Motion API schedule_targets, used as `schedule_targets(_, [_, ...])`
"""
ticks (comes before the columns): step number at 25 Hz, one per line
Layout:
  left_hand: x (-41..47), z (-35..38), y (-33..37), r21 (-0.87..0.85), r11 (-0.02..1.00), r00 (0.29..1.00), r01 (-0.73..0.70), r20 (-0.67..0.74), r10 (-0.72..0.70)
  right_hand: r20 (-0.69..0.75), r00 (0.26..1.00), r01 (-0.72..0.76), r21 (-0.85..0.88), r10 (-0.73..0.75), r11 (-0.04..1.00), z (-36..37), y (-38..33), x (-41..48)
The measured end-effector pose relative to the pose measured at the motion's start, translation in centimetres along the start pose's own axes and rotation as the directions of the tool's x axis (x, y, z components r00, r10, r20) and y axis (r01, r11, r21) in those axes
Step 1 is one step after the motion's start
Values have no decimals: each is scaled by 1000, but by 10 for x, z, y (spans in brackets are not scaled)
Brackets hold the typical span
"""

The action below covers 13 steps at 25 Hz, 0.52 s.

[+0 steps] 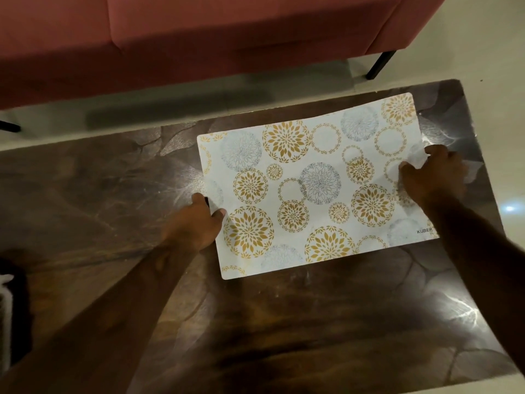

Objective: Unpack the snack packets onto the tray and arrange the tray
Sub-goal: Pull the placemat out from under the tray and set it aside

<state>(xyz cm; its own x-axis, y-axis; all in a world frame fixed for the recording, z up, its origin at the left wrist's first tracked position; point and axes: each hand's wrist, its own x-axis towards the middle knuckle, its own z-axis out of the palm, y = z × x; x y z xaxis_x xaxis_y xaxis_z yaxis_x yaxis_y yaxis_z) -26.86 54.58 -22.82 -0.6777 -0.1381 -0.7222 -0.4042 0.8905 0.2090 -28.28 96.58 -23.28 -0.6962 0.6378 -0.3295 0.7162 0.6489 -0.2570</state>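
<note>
A white rectangular mat [312, 183] printed with gold and grey flower circles lies flat on a dark glossy table [119, 194], toward its far right. My left hand [199, 220] grips the mat's left short edge, thumb on top. My right hand [431, 174] grips the right short edge, and a crumpled white paper [417, 157] shows between its fingers. No tray and no snack packets are in view.
A pink sofa [199, 38] on thin black legs stands just beyond the table's far edge. Pale floor [500, 66] runs past the table's right side. A dark object with a white part [8, 308] sits at the left border.
</note>
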Motion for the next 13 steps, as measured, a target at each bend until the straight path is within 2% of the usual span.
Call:
schedule_targets(1, [-3, 1, 1, 110, 994, 995, -21, -92, 32, -36, 998, 54, -71, -56, 996, 1, -1, -9])
schedule_targets(3, [-14, 9, 1, 352, 928, 925, -122, -298, 235, -100, 974, 186, -167, -204, 968, 6, -6, -32])
schedule_targets(4, [-21, 12, 1, 455, 866, 871, -207, -317, 375, -96, 958, 247, -200, -270, 948, 11, -8, -44])
schedule_targets(5, [-26, 15, 2, 505, 809, 831, -299, -279, 481, -55, 950, 290, -218, -308, 932, 17, -9, -53])
schedule_targets(6, [-29, 17, 2, 514, 773, 822, -372, -204, 531, 14, 949, 309, -217, -313, 926, 24, -10, -61])
schedule_targets(9, [-26, 28, 0, 512, 760, 876, -401, -28, 481, 159, 958, 267, -180, -240, 947, 34, -12, -69])
schedule_targets(13, [-29, 25, -12, 431, 796, 865, -424, -68, 498, 135, 954, 295, -239, -269, 925, 32, -22, -81])
